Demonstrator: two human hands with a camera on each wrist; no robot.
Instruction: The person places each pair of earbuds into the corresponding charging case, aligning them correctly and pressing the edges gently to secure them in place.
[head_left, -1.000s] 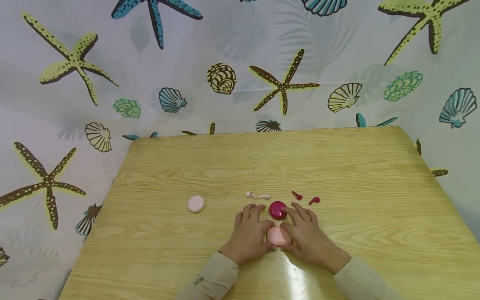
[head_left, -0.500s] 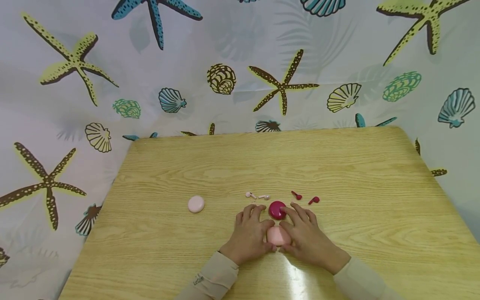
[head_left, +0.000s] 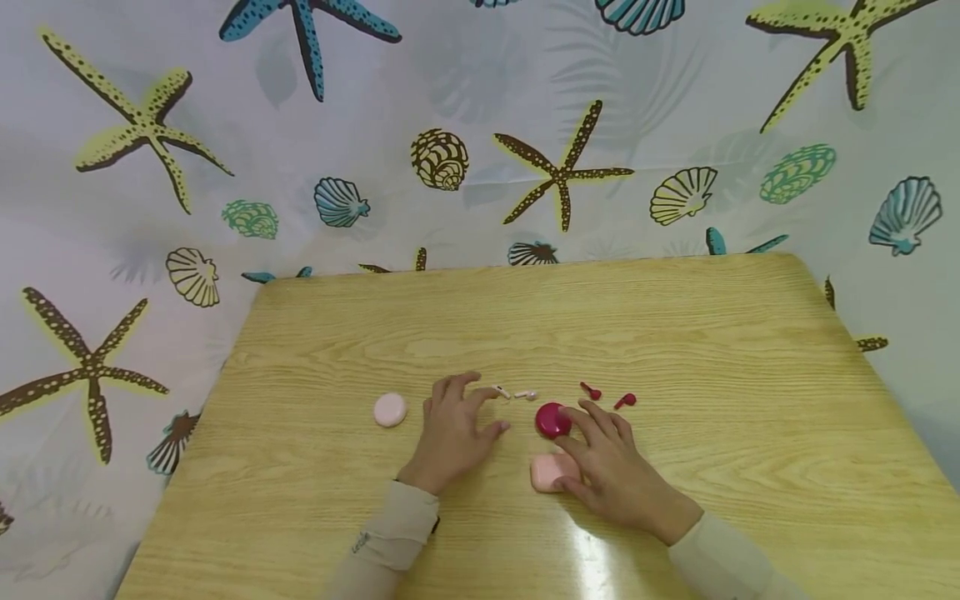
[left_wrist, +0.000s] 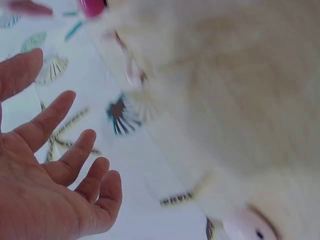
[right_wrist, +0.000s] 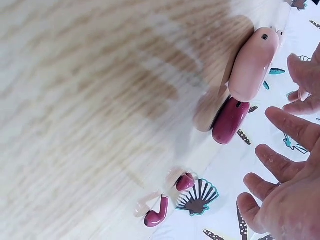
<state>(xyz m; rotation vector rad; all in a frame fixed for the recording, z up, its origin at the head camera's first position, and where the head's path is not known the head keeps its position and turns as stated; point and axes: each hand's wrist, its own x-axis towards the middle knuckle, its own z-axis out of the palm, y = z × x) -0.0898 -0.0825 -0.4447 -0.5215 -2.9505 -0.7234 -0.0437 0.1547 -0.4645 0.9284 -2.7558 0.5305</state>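
Beside the magenta case (head_left: 553, 420) on the desk (head_left: 675, 333), right hand (head_left: 611, 467) rests relaxed fingers on both it and the pink case (head_left: 547, 472); left hand (head_left: 450, 429) hovers, fingers loose, holding nothing. Both cases look closed; all four earbuds (head_left: 607, 396) lie loose behind the magenta case.

pink case (head_left: 551, 472) – magenta case (head_left: 552, 420) – starfish-and-shell curtain (head_left: 480, 125) – oak-grain table (head_left: 675, 333)

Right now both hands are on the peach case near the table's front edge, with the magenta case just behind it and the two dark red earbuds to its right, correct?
Not quite: in the head view only the right hand touches the peach case. The left hand is off it, to the left, near the pale pink earbuds. The magenta case and dark red earbuds lie as you say.
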